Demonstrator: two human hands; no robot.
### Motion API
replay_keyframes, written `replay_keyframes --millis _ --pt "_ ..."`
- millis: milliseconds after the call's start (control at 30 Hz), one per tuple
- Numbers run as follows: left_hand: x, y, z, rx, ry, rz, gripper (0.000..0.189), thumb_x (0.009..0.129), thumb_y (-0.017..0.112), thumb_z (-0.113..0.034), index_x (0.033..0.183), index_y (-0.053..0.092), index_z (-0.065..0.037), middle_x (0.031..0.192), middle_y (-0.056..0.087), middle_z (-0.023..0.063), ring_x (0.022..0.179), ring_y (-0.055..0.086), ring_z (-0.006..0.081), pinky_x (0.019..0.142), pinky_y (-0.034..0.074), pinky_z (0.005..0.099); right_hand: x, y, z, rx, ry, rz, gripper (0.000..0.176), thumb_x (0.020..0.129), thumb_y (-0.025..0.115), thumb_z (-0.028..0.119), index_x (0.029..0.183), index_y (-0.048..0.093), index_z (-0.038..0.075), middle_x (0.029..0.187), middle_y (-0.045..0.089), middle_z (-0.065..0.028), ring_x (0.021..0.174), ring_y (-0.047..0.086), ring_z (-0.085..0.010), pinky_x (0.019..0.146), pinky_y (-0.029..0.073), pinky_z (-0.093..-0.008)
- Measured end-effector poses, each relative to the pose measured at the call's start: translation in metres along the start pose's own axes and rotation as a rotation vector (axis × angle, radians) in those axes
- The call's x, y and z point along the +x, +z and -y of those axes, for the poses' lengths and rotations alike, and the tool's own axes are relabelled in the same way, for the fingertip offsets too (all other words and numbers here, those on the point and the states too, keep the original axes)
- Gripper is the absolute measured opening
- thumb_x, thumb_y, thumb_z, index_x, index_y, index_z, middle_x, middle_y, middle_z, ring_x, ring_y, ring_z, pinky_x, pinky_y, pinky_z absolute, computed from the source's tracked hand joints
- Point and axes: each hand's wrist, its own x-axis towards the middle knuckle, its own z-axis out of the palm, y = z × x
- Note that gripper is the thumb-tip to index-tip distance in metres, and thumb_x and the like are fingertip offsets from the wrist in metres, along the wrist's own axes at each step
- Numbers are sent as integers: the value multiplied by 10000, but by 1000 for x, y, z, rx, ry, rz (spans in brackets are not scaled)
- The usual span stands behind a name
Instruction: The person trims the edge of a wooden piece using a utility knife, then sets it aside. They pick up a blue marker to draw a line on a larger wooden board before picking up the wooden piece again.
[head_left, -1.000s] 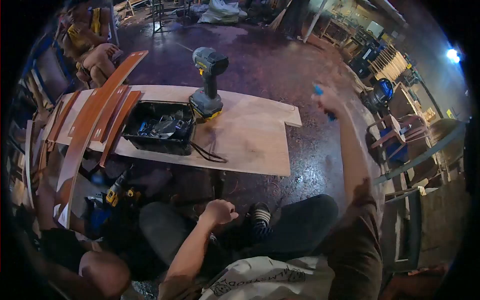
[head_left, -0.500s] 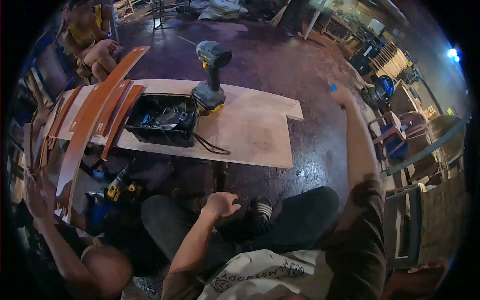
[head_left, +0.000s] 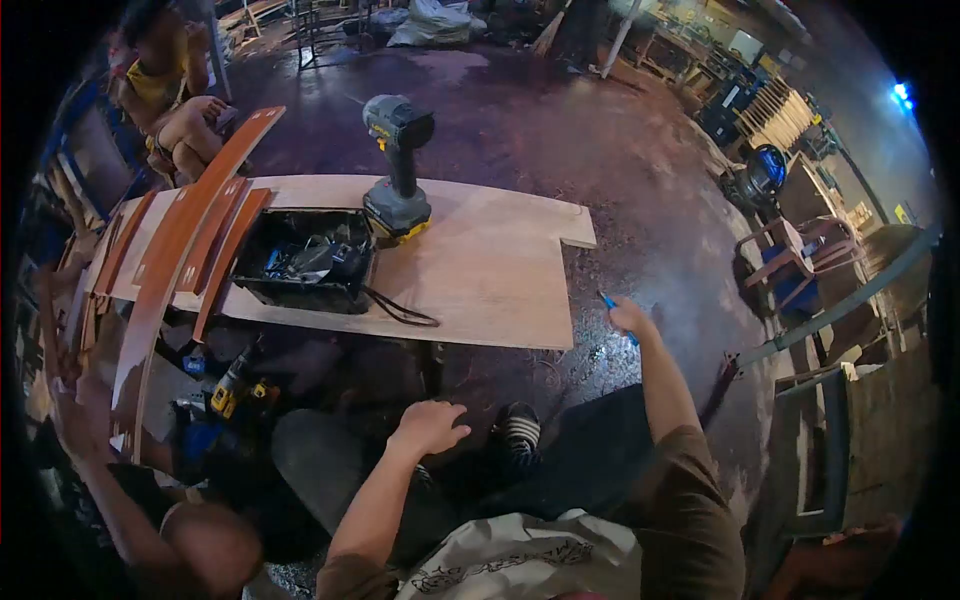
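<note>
Blue and thin, the pen (head_left: 606, 300) seems light and stiff, easy to hold by its shaft, where the right hand (head_left: 630, 318) grips it, while the left hand (head_left: 432, 425) lies open and empty.

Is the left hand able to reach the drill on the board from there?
Probably, with a long stretch. The left hand rests empty on a leg, and the drill stands upright across the board, with only bare wood and a cord before it.
</note>
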Motion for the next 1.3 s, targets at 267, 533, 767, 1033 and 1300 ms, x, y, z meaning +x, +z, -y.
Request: replay_keyframes --millis 267,533,767,1033,1300 --pt "-15 -7 -3 -17 50 -67 472 936 610 -423 1296 647 -121 1167 693 169 1108 650 369 947 518 489 63 57 -36 -253 40 467 212 700 648 190 780 786 52 796 745 -163 765 737 -270 713 569 -445" --pt "2 7 -1 -48 5 -42 492 927 617 -452 1291 652 -123 1183 695 155 1100 652 364 947 518 480 20 34 1 -293 -113 258 218 724 688 243 787 773 53 820 752 -150 804 743 -312 727 569 -457" --pt "4 16 4 -2 47 18 509 929 614 -449 1317 633 -121 1160 696 166 1113 647 373 953 516 489 32 42 5 -387 -97 352 276 797 737 305 916 775 59 805 753 -135 721 730 -249 674 555 -410" --pt "3 18 8 17 41 7 501 935 604 -447 1299 637 -104 1166 692 172 1114 649 365 943 522 483 20 35 25 -197 -30 169 468 826 734 435 1025 712 12 899 735 -201 863 725 -338 832 547 -455" --pt "3 18 4 12 10 -8 494 911 621 -441 1277 652 -110 1119 707 168 1083 665 362 921 532 484 40 49 -5 -180 -174 13 344 850 734 293 1090 685 51 904 699 -197 837 679 -341 708 515 -459"
